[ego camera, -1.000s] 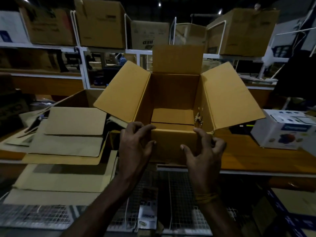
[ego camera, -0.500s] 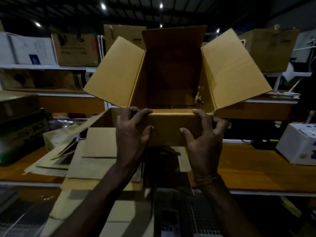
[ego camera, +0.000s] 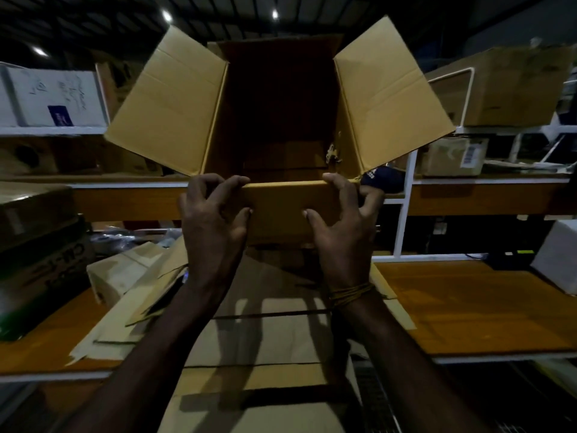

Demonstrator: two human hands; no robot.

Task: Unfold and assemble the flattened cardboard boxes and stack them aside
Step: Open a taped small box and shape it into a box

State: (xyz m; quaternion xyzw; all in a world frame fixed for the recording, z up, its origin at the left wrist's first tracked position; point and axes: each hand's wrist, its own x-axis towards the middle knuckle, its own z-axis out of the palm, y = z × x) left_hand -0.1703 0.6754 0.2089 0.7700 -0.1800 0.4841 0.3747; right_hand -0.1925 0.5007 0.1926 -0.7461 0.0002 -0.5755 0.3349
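Note:
An assembled brown cardboard box [ego camera: 175, 107] hangs in the air in front of me, its mouth tilted toward me and its top flaps spread wide. My left hand [ego camera: 212, 220] grips the near wall at its left end, fingers hooked over the rim. My right hand [ego camera: 343, 226] grips the same wall at its right end, a yellow cord round the wrist. Below them several flattened cardboard boxes [ego camera: 274, 332] lie piled on the orange table [ego camera: 468, 310].
A dark printed box [ego camera: 40, 254] sits at the table's left, a white box [ego camera: 559, 257] at its right. White-framed shelves [ego camera: 402, 210] behind carry more cartons, among them a white carton [ego camera: 53, 98] upper left and a brown one [ego camera: 512, 89] upper right.
Both hands have lifted the open box from the table up to chest height and tipped its mouth toward me. My view has risen with it.

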